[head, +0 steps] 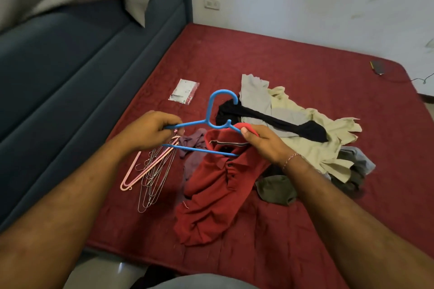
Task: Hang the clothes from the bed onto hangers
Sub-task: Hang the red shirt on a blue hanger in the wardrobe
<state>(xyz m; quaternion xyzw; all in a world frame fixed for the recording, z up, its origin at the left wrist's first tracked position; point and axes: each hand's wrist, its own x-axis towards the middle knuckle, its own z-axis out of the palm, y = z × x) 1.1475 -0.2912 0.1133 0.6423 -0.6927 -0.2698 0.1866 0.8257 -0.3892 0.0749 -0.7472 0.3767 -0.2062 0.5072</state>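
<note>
A blue plastic hanger [212, 110] is held above the red mattress [293, 58]. My left hand [150, 130] grips its left shoulder end. My right hand [263, 142] pinches the collar of a red polo shirt [216, 190] together with the hanger's right arm, which sits inside the neck opening. The shirt's body lies crumpled on the mattress below. Behind it is a pile of clothes: a pale yellow shirt [317, 138], a grey garment [254, 94] and a black one [277, 122].
Pink hangers [141, 169] and several wire hangers [155, 180] lie left of the shirt. A small plastic packet [184, 90] lies further back, a dark phone with a cable [377, 67] at the far right corner. A blue upholstered frame [70, 73] borders the left side.
</note>
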